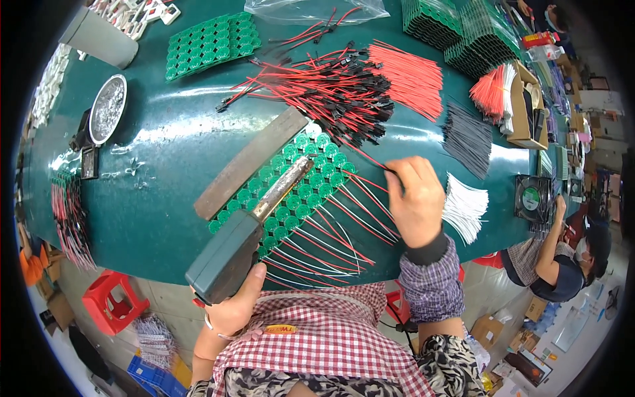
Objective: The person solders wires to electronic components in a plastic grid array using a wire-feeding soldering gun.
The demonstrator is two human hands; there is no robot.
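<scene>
My left hand (233, 306) is wrapped round the handle of a dark green soldering gun (223, 255). Its metal barrel slants up and to the right over a panel of round green circuit boards (305, 210), the tip above the panel's upper part. Past the panel's right edge, my right hand (418, 198) is closed in a pinch on a red wire (362, 153), which runs up toward the pile of red and black connector wires (317, 89). Red and white wires (331, 246) fan out from the panel's lower right side. A brown bar (251, 163) lies along its left side.
Bundles of red wires (409, 81), black wires (467, 140) and white wires (465, 208) lie at right. A round metal dish (108, 109) stands at left. More green panels (211, 46) lie at the back. A small fan (532, 197) and a co-worker (562, 258) are at far right.
</scene>
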